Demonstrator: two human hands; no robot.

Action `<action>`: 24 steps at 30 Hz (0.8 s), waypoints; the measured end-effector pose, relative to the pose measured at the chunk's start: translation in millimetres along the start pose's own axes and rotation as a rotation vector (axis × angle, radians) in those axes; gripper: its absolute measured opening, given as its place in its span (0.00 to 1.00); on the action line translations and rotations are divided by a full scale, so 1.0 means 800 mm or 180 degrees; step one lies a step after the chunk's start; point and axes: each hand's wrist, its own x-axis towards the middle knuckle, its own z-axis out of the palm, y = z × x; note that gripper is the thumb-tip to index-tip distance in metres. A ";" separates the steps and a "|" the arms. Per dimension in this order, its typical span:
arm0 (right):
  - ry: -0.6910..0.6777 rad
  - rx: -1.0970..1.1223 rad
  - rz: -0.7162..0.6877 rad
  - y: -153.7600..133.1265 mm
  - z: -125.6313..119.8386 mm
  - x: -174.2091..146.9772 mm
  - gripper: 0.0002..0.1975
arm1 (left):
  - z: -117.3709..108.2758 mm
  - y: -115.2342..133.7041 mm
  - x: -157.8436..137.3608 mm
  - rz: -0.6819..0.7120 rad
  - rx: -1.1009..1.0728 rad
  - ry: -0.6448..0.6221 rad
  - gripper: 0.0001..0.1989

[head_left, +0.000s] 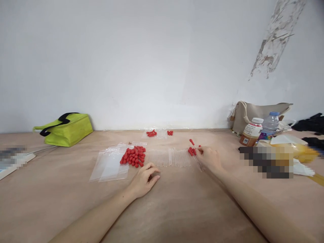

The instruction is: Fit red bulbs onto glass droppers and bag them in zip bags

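Observation:
My left hand (145,180) rests on the table with its fingers loosely curled and the thumb apart, holding nothing. Just beyond it lies a heap of red rubber bulbs (133,156), beside a row of clear glass tubes (169,158). At the right end of that row are droppers (193,153), glass tubes with red bulbs on them. My right hand (209,158) has its fingers closed at the bulb end of a dropper there; the fingers partly hide it. One loose red bulb (191,142) lies behind them.
Clear plastic bags (107,165) lie left of the heap. Farther back is another bag (160,134) with red bulbs. A lime-green bag (73,130) stands at left. At right are a beige bag (238,119), a brown-labelled bottle (251,132) and a clear water bottle (272,123).

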 end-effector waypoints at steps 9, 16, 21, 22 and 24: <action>-0.0134 -0.0251 0.0311 0.018 0.012 0.002 0.13 | -0.001 -0.001 0.002 -0.0020 0.0070 -0.0059 0.06; -0.0123 -0.0044 0.0024 0.002 0.013 -0.002 0.12 | -0.001 0.000 0.003 -0.0030 0.0096 -0.0085 0.07; -0.0287 -0.0021 -0.0022 -0.017 0.019 -0.002 0.12 | -0.001 -0.001 0.004 -0.0014 0.0108 -0.0081 0.07; -0.0328 -0.0031 0.0022 -0.020 0.019 -0.002 0.12 | -0.002 -0.001 0.004 -0.0013 0.0111 -0.0081 0.08; -0.0411 -0.0061 0.0080 -0.023 0.017 -0.001 0.12 | -0.002 -0.001 0.004 -0.0019 0.0106 -0.0071 0.08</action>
